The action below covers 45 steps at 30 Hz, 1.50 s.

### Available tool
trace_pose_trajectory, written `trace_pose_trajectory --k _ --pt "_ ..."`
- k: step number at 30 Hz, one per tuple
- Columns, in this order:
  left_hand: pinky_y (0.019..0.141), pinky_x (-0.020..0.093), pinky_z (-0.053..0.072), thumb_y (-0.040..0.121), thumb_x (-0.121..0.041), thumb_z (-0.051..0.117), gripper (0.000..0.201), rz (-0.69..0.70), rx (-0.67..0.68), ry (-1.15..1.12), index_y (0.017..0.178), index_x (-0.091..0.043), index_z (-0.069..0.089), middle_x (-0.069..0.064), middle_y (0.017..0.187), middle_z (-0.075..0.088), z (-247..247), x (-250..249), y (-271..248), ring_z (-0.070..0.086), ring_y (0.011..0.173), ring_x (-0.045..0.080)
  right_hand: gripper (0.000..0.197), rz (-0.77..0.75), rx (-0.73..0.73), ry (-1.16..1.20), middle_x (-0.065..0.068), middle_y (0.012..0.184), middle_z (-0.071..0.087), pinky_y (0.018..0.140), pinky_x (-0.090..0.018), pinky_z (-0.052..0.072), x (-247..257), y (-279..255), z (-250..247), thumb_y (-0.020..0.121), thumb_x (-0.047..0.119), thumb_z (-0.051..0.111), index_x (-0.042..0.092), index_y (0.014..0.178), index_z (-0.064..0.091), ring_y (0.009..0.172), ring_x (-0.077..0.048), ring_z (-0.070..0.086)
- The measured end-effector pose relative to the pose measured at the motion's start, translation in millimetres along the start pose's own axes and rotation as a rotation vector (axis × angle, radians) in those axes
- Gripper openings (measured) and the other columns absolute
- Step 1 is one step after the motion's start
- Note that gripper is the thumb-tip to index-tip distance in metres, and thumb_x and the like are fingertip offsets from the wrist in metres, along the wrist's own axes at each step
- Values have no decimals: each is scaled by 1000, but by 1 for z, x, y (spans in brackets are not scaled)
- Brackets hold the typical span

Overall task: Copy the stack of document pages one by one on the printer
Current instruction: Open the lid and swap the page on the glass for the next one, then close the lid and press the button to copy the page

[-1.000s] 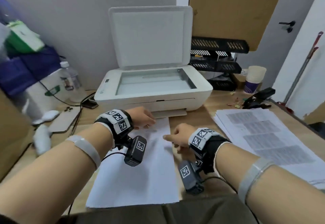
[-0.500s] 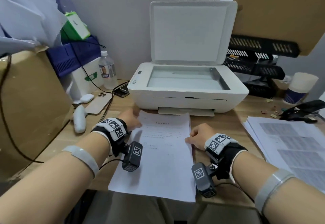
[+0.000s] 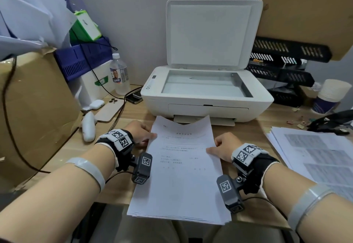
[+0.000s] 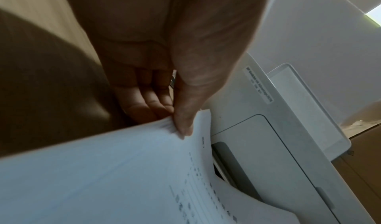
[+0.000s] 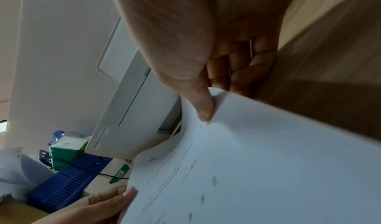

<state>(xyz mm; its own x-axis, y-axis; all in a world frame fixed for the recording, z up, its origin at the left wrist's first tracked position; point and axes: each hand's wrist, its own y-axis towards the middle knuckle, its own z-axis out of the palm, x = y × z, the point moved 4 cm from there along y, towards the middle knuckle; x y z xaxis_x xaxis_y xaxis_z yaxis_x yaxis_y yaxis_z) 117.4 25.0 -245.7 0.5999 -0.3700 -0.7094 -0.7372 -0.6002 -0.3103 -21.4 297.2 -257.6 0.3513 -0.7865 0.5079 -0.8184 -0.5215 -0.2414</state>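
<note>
My left hand (image 3: pixel 142 133) is pinching the left edge of the stack of pages (image 3: pixel 181 176), the thumb on top and the other fingers (image 4: pixel 152 103) under the paper, and my right hand (image 3: pixel 222 146) is pinching the right edge in the same way, thumb on the top sheet. Both hands are gripping near the far half of the stack, so the far end is rising and bending upward, while the near end is hanging over the edge of the surface (image 3: pixel 246 132) toward my lap. The long axis of the stack is running away from me, straight toward the printer (image 3: pixel 208 97). The printer is standing just behind the far edge of the paper, its lid (image 3: pixel 212 32) is up and the scanner glass (image 3: pixel 206 85) is bare. I think the glass is lying forward and higher than my fingers, and neither hand is clearly nearer to it. Other printed sheets (image 3: pixel 313 155) are lying at my right.
</note>
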Motion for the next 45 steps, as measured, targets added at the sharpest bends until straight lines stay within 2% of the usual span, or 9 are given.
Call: trace_pose_trajectory --k 6,11,14,19,22,27,33,40,45 --pt "66 34 52 80 -25 81 19 -5 27 -56 89 -11 71 9 76 73 0 7 8 59 58 20 39 1 3 -146 -1 60 48 52 -26 31 2 -6 -16 92 43 61 17 63 54 56 -18 44" --pt "49 28 47 85 -13 75 19 -63 45 -90 99 -3 67 6 60 67 4 7 6 54 42 16 50 -6 -35 -253 3 55 43 52 -27 30 3 -12 -25 88 42 66 20 53 38 55 -17 43" --pt "64 36 57 83 -13 74 28 -45 7 -44 106 -2 63 11 70 67 2 1 6 59 54 22 24 -100 -9 -240 3 69 60 56 -28 39 6 -17 -30 89 34 64 20 69 62 64 -18 55" --pt "79 31 56 76 -31 83 64 311 12 115 130 -25 50 -4 114 59 -15 -49 -18 64 93 12 16 -346 -70 -245 5 76 68 64 -31 47 29 -35 -48 90 31 59 23 81 70 70 -16 61" --pt "69 26 59 73 -35 84 67 473 77 102 133 -33 54 -9 117 58 -25 -86 -38 70 86 16 24 -456 -143 -273 2 68 63 62 -32 44 49 -43 -64 92 32 57 16 75 63 66 -18 57" --pt "59 22 54 88 -31 73 13 615 45 26 83 -18 74 -5 71 73 -47 -131 -57 66 60 9 25 -546 -300 -201 2 68 57 59 -29 39 78 -47 -105 91 27 63 16 71 55 67 -18 53" --pt "70 36 60 94 -22 66 28 705 -149 -394 101 4 67 15 90 75 -101 -163 -50 75 78 24 26 -307 -272 -291 -1 94 70 79 -33 52 74 -45 -175 89 42 66 18 95 71 89 -20 64" --pt "93 35 56 92 -21 69 8 881 -206 -651 92 -12 69 11 102 74 -135 -197 -47 71 103 23 34 -385 -731 -64 0 111 72 77 -24 41 96 -54 -259 94 14 49 29 110 75 100 -22 62" --pt "94 35 55 84 -35 77 25 819 -185 -473 105 -22 76 6 101 73 -126 -196 -23 62 89 14 44 -500 -870 -85 -8 111 69 86 -29 44 91 -35 -257 88 5 49 29 115 74 102 -28 58"
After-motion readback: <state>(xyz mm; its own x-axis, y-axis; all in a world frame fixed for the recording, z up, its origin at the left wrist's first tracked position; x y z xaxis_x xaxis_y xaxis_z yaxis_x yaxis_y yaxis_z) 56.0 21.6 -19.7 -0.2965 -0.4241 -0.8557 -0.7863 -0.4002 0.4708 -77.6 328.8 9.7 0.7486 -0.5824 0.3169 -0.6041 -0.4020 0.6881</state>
